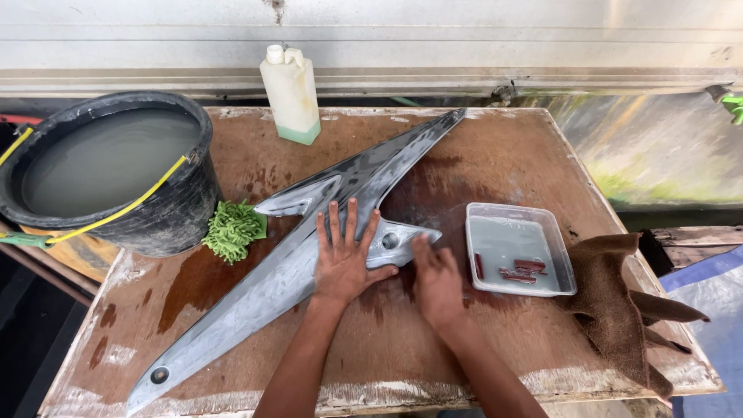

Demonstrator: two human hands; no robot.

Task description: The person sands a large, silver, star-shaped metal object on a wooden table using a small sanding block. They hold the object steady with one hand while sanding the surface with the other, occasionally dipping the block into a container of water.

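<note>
Left hand: left hand lies flat, fingers spread, pressing on the long grey panel, grasping nothing.
Right hand: right hand rests palm-down at the panel's short pointed tab, fingers blurred; whether it holds anything cannot be told.
Panel: runs diagonally under both hands across the wet wooden table.
Edges: clear tray just right of the right hand; green sponge left of the left hand.
Room: bare board toward the near edge.
</note>
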